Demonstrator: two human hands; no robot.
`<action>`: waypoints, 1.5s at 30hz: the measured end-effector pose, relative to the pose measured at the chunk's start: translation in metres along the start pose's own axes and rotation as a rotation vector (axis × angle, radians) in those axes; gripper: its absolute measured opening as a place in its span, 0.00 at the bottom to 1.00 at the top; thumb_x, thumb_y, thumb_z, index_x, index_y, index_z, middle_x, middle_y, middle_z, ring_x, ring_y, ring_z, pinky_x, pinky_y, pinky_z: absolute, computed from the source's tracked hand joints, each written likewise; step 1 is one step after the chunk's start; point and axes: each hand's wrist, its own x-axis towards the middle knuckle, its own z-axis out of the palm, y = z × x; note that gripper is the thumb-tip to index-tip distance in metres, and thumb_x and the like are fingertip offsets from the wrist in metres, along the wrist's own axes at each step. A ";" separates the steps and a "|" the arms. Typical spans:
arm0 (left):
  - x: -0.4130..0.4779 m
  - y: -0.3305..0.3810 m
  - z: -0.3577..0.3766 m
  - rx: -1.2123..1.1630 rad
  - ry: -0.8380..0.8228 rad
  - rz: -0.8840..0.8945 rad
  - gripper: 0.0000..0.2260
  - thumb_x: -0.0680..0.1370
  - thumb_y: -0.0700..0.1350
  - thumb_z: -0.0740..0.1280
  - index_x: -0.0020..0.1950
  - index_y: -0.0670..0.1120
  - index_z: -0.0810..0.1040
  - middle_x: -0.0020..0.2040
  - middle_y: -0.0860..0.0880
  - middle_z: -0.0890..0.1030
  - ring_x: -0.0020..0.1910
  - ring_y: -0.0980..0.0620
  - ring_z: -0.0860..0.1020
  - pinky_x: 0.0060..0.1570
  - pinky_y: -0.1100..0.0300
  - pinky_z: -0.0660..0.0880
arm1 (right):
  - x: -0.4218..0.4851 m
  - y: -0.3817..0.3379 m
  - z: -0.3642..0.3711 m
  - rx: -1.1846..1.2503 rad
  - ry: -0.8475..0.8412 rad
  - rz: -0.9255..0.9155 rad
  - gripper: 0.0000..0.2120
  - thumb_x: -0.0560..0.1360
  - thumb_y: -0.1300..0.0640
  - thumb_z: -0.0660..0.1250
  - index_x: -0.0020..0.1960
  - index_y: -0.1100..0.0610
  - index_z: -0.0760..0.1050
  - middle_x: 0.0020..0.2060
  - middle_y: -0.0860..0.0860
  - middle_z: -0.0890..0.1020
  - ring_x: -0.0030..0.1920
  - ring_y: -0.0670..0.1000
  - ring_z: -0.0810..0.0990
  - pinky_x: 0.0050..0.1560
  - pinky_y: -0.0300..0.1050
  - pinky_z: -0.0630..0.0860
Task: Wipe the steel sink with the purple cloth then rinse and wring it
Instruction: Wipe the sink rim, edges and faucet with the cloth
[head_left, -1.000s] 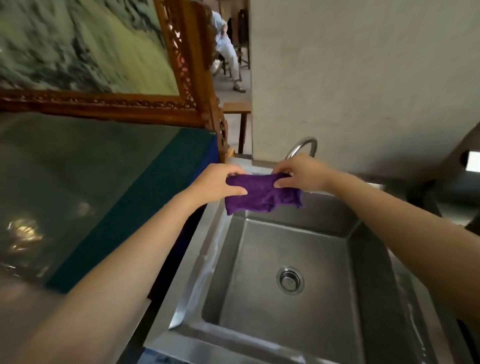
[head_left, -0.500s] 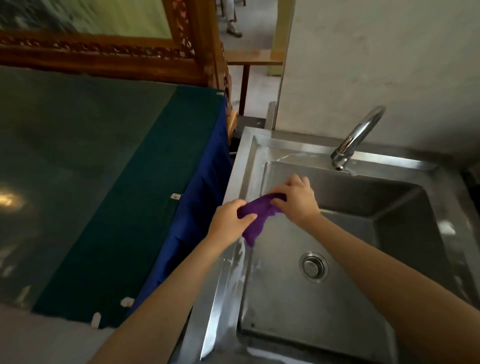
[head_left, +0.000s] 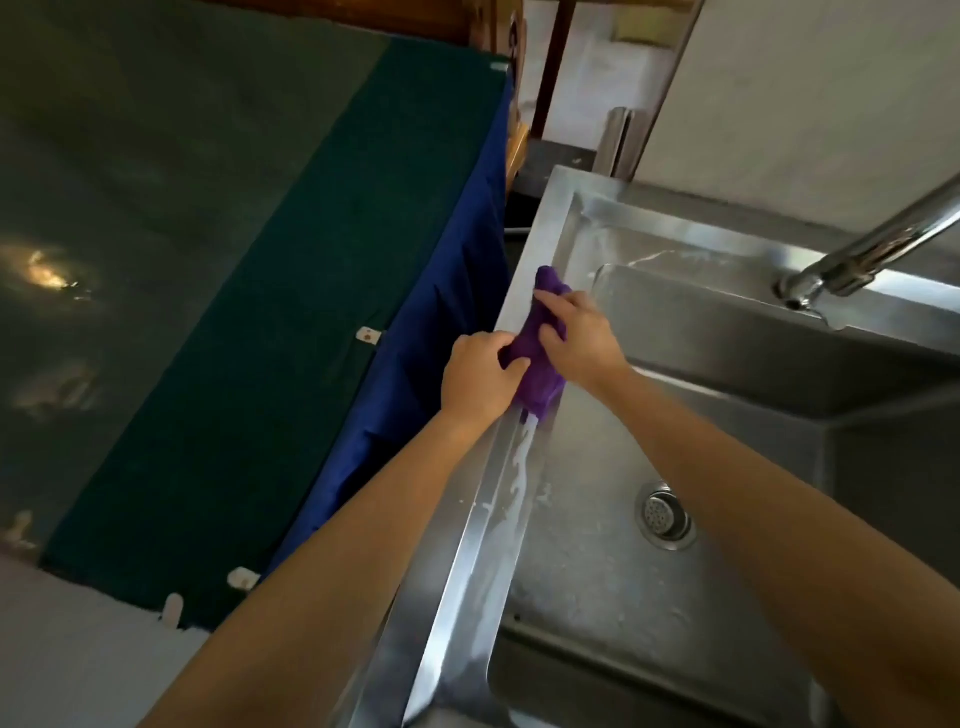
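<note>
Steel sink (head_left: 566, 218) beside the green worktop (head_left: 311, 312) carries the purple cloth (head_left: 540, 374) bunched on its left rim; left hand (head_left: 480, 376) and right hand (head_left: 582, 343) clamp it, close together; best to press it flat and drag it along that rim over the white streaks (head_left: 522, 462).

The purple cloth (head_left: 540, 364) lies bunched on the left rim of the steel sink (head_left: 462, 566). The left hand (head_left: 480, 376) grips its near end, thumb across the fabric, and the right hand (head_left: 582, 343) holds it from the basin side, fingers curled over it. Whitish wet streaks (head_left: 522, 467) trail along the rim just below the cloth. The drain (head_left: 666, 514) sits in the basin floor, and the faucet (head_left: 872, 249) reaches in from the far right. A counter covered in green fabric (head_left: 260, 312) stands left of the sink.
</note>
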 end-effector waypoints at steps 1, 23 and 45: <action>0.002 -0.006 0.001 0.048 0.009 0.011 0.10 0.76 0.47 0.67 0.52 0.43 0.80 0.48 0.45 0.80 0.50 0.45 0.75 0.49 0.50 0.75 | -0.001 0.000 0.009 0.065 -0.033 0.003 0.24 0.78 0.54 0.59 0.73 0.53 0.60 0.69 0.56 0.63 0.67 0.56 0.66 0.67 0.46 0.65; 0.042 -0.016 0.042 0.429 -0.106 0.198 0.35 0.75 0.63 0.34 0.77 0.45 0.46 0.78 0.48 0.45 0.76 0.54 0.39 0.74 0.57 0.38 | 0.026 0.054 0.033 -0.226 0.148 -0.082 0.27 0.79 0.49 0.56 0.75 0.55 0.56 0.76 0.60 0.50 0.76 0.58 0.49 0.76 0.53 0.51; 0.122 0.010 0.062 0.572 -0.014 0.209 0.30 0.79 0.59 0.39 0.77 0.44 0.45 0.78 0.46 0.45 0.77 0.52 0.41 0.75 0.55 0.41 | 0.088 0.104 -0.035 0.117 0.605 0.001 0.14 0.76 0.67 0.58 0.58 0.63 0.77 0.65 0.59 0.71 0.65 0.58 0.67 0.69 0.45 0.61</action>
